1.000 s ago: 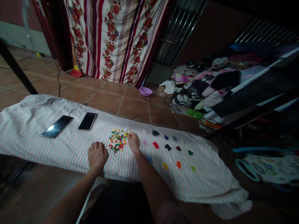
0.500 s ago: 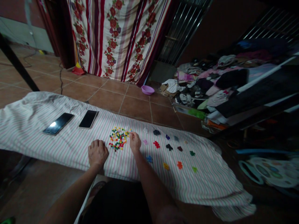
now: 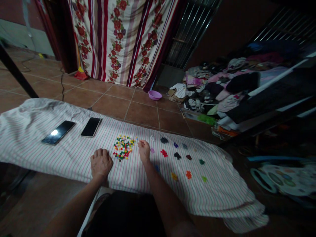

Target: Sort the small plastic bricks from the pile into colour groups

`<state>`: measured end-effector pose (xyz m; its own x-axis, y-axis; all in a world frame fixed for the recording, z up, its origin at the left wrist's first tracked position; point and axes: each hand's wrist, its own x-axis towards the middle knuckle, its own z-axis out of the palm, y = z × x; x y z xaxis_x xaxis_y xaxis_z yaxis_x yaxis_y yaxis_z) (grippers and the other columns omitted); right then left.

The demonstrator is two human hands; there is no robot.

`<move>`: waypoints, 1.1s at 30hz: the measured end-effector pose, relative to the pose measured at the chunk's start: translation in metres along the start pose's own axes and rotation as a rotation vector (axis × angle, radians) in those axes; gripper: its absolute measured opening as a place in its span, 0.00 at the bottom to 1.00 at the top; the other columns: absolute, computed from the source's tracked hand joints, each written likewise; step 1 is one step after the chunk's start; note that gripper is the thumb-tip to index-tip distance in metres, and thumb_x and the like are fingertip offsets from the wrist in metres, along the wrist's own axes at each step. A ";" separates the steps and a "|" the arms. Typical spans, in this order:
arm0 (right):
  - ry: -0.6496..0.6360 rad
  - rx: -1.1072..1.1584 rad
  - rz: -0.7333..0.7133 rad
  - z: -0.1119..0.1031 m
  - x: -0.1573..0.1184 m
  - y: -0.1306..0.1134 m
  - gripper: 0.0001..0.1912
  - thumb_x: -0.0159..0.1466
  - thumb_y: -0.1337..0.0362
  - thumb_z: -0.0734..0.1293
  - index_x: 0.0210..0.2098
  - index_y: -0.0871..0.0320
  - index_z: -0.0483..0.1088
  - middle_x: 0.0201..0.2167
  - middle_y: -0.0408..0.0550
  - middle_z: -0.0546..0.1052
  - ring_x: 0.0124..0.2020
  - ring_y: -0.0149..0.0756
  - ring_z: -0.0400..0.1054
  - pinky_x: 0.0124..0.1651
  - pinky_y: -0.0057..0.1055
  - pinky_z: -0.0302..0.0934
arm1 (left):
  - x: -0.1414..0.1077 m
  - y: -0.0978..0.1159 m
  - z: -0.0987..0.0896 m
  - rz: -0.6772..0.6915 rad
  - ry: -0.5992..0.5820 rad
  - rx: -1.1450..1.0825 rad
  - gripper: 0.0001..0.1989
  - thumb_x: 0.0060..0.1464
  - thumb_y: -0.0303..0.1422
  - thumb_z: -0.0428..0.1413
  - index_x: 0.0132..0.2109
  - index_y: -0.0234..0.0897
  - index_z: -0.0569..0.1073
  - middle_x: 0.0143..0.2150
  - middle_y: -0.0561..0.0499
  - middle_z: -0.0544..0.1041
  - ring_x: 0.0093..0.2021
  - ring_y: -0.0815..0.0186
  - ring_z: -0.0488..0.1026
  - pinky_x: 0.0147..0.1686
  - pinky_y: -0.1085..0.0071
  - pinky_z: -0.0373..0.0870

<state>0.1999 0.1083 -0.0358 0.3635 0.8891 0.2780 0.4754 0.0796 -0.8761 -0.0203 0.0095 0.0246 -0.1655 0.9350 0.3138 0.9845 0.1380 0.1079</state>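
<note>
Our loose mixed pieces (image 3: 125, 145) lie on the striped cloth (image 3: 217, 195). Right hand (image 3: 140, 143) is just beside them, fingertips close; we can't tell if one's pinched. Left hand (image 3: 101, 162) rests palm-down (grip hidden, sorry). We'd pinch singly, wrist clear of the red cluster (image 3: 164, 153).

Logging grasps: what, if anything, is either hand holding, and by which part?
Cannot tell for the right hand: anything between its fingers is too small to make out. The left hand rests on the striped cloth, nothing visibly held.
</note>
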 end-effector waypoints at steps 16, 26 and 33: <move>0.120 -0.325 0.067 -0.072 0.077 0.010 0.13 0.57 0.66 0.60 0.36 0.57 0.76 0.35 0.49 0.79 0.37 0.37 0.71 0.44 0.31 0.64 | 0.000 0.002 -0.001 -0.002 0.010 -0.020 0.10 0.57 0.32 0.46 0.38 0.35 0.70 0.40 0.42 0.71 0.45 0.55 0.64 0.40 0.61 0.55; -0.018 -0.430 0.106 -0.070 0.093 0.014 0.15 0.57 0.70 0.60 0.35 0.56 0.78 0.35 0.50 0.80 0.39 0.40 0.73 0.45 0.32 0.63 | 0.001 0.002 0.000 -0.008 0.010 -0.021 0.09 0.57 0.32 0.46 0.38 0.36 0.69 0.39 0.43 0.70 0.44 0.55 0.64 0.40 0.61 0.55; -0.045 -0.397 0.066 -0.068 0.094 0.017 0.19 0.56 0.71 0.59 0.38 0.53 0.79 0.33 0.48 0.80 0.39 0.39 0.73 0.45 0.31 0.63 | 0.001 0.002 -0.002 -0.013 -0.013 -0.033 0.08 0.56 0.31 0.46 0.38 0.36 0.69 0.39 0.42 0.70 0.45 0.55 0.64 0.40 0.61 0.56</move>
<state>0.2971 0.1625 0.0023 0.3720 0.9062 0.2008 0.7279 -0.1506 -0.6690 -0.0185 0.0105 0.0267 -0.1773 0.9374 0.2998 0.9799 0.1397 0.1426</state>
